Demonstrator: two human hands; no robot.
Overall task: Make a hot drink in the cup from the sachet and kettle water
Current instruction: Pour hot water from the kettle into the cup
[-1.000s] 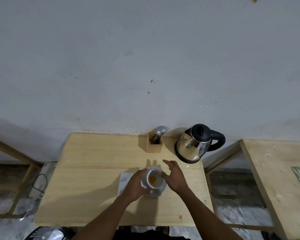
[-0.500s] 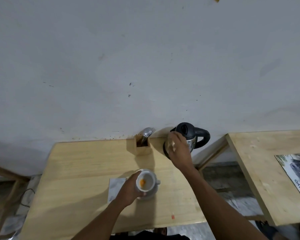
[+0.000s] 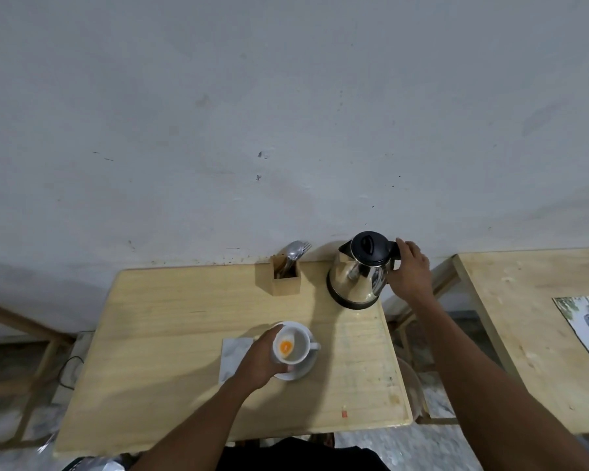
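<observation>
Between the cup [image 3: 291,346] and the steel kettle [image 3: 361,270] at the table's [image 3: 170,334] back edge lies bare wood; a wooden cutlery holder [image 3: 285,279] stands just left of the kettle. The left hand [image 3: 261,363] grips the cup, orange powder inside, on its saucer [image 3: 303,370]. The right hand [image 3: 410,271], over the kettle's front half a second ago, now wraps its handle.

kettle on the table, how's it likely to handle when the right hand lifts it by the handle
The kettle looks like polished steel, so its body is probably stiff and slick. The right hand is on the black handle, at the kettle's side, so it may swing spout-down if full. Water level is hidden, so weight is uncertain.
</observation>
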